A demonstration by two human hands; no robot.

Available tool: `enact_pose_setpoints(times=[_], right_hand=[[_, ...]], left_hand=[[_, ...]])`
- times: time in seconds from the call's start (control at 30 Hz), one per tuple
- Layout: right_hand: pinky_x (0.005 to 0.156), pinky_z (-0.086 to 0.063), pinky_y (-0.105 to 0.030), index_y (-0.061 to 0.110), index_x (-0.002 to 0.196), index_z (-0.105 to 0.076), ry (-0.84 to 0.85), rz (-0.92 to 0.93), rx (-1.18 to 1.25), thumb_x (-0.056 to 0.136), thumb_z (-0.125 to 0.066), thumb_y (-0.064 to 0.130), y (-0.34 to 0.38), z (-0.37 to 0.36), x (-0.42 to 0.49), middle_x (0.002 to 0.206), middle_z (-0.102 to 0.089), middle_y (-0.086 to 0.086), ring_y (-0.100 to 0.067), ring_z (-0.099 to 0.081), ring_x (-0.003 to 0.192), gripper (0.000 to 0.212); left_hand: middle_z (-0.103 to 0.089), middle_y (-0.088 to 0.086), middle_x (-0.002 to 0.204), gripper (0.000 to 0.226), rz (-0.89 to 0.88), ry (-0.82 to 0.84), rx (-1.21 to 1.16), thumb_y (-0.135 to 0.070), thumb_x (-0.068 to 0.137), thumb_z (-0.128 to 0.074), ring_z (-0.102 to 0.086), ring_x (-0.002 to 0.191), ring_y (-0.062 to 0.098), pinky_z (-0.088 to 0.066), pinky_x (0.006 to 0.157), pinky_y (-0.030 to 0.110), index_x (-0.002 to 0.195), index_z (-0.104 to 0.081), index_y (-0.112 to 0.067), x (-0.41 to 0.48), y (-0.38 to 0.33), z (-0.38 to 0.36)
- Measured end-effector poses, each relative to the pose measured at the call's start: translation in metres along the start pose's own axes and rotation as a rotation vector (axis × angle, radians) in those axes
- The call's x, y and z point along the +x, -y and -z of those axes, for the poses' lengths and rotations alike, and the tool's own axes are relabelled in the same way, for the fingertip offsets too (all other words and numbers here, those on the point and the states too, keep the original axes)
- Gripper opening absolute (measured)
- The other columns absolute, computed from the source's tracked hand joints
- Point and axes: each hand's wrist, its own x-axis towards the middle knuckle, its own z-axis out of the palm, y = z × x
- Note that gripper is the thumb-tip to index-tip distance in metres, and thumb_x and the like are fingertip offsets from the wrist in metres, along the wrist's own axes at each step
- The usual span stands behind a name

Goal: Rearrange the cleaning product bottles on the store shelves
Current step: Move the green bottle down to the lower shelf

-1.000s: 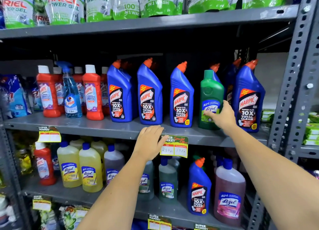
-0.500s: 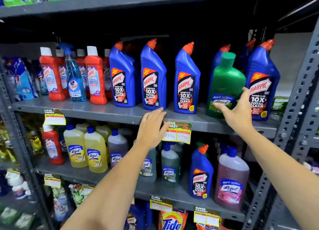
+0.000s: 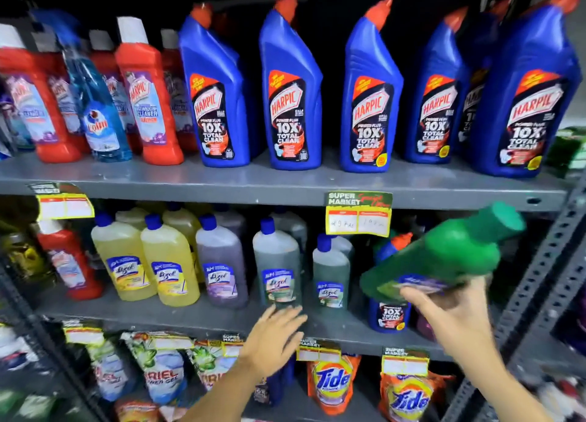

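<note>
My right hand [image 3: 450,314] grips a green Lizol bottle [image 3: 450,256], tilted with its cap up and to the right, in front of the lower shelf's right end. My left hand [image 3: 272,339] is open, fingers spread, just below the dark green Lizol bottles [image 3: 277,263] on the lower shelf [image 3: 190,318]. Blue Harpic bottles [image 3: 291,88] stand in a row on the upper shelf [image 3: 253,184]. A small blue Harpic bottle [image 3: 388,317] stands on the lower shelf, partly behind the green bottle.
Red Harpic bottles [image 3: 146,98] and a blue Colin spray [image 3: 98,114] stand upper left. Yellow Lizol bottles [image 3: 168,263] and a purple one [image 3: 222,263] fill the lower shelf. Tide pouches [image 3: 333,383] and Ariel pouches [image 3: 161,374] lie below. A grey upright post [image 3: 545,279] stands at right.
My right hand lifted the green bottle off the upper shelf and brought it down, tilted, to the lower shelf. My left hand dropped from the upper shelf edge. The view moved down and closer.
</note>
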Motion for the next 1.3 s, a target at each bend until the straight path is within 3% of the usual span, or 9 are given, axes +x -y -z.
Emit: enact_pose_setpoints(times=[0.17,0.3,0.47,0.6,0.77,0.93,1.03,1.13,1.3], right_hand=[[0.083,-0.056,-0.022,0.035,0.117,-0.051,0.133,-0.163,-0.021,0.064,-0.085,0.017,-0.067,-0.054,-0.019,0.110,-0.071,0.008,-0.013,-0.071,0.100,0.066],[0.084,-0.053,-0.019,0.024,0.119,-0.046,0.208,-0.213,-0.140,0.073,-0.080,-0.003,-0.107,-0.084,-0.021,0.109,-0.067,-0.001,-0.001,-0.068,0.097,0.064],[0.088,-0.056,-0.035,0.011,0.125,-0.041,0.323,-0.299,-0.256,0.077,-0.078,-0.002,-0.138,-0.094,-0.016,0.109,-0.068,-0.008,-0.010,-0.069,0.096,0.062],[0.090,-0.051,-0.022,0.021,0.124,-0.043,0.364,-0.293,-0.313,0.077,-0.078,0.000,-0.159,-0.092,-0.021,0.113,-0.063,-0.001,-0.013,-0.065,0.105,0.063],[0.101,-0.042,-0.024,0.022,0.133,-0.040,0.410,-0.211,-0.429,0.080,-0.078,0.013,-0.177,-0.087,-0.025,0.118,-0.046,0.006,-0.005,-0.050,0.116,0.066],[0.098,-0.048,-0.040,0.017,0.131,-0.046,0.435,-0.247,-0.426,0.082,-0.077,0.027,-0.174,-0.085,-0.033,0.117,-0.052,-0.002,-0.016,-0.056,0.112,0.059],[0.089,-0.051,-0.020,0.022,0.132,-0.048,0.229,-0.313,-0.367,0.076,-0.079,0.045,-0.162,-0.076,-0.046,0.120,-0.057,0.003,-0.006,-0.061,0.106,0.068],[0.065,-0.046,-0.013,0.044,0.112,-0.051,-0.149,-0.140,-0.390,0.082,-0.064,0.051,-0.142,-0.063,-0.048,0.101,-0.058,0.009,-0.013,-0.061,0.081,0.034],[0.098,-0.036,-0.036,0.005,0.130,-0.043,-0.359,-0.075,-0.564,0.074,-0.072,0.033,-0.140,-0.042,-0.018,0.126,-0.046,-0.015,-0.035,-0.044,0.114,0.069]], left_hand=[[-0.021,-0.004,0.161,0.055,0.042,0.240,0.022,-0.050,0.100,-0.028,-0.012,0.147,0.012,0.001,0.120,0.038,0.150,-0.027,-0.025,0.001,0.016,-0.022],[0.004,0.001,0.163,0.073,0.085,0.432,0.086,-0.058,0.097,-0.029,0.006,0.149,0.018,0.003,0.120,0.049,0.154,-0.005,-0.019,-0.003,0.020,-0.034],[0.008,0.002,0.163,0.079,0.101,0.400,0.078,-0.058,0.094,-0.037,0.010,0.148,0.019,0.006,0.119,0.051,0.153,0.001,-0.020,-0.009,0.018,-0.044],[0.008,0.000,0.163,0.079,0.111,0.373,0.056,-0.058,0.093,-0.037,0.010,0.148,0.017,0.008,0.119,0.050,0.153,0.001,-0.023,-0.009,0.019,-0.047],[0.008,-0.001,0.163,0.078,0.123,0.371,0.081,-0.056,0.095,-0.037,0.011,0.148,0.017,0.006,0.119,0.050,0.153,0.001,-0.023,-0.012,0.014,-0.048],[0.009,-0.001,0.163,0.077,0.122,0.384,0.092,-0.056,0.096,-0.036,0.012,0.148,0.017,0.008,0.119,0.049,0.153,0.003,-0.022,-0.011,0.014,-0.045],[0.008,-0.001,0.163,0.076,0.129,0.381,0.088,-0.056,0.096,-0.035,0.012,0.148,0.017,0.008,0.119,0.049,0.153,0.002,-0.023,-0.012,0.014,-0.046],[0.008,-0.001,0.163,0.076,0.127,0.377,0.102,-0.057,0.096,-0.035,0.011,0.148,0.018,0.007,0.120,0.049,0.153,0.003,-0.023,-0.013,0.014,-0.047],[0.008,-0.001,0.163,0.074,0.141,0.358,0.102,-0.057,0.097,-0.032,0.012,0.148,0.018,0.008,0.119,0.049,0.153,0.003,-0.023,-0.014,0.011,-0.047]])
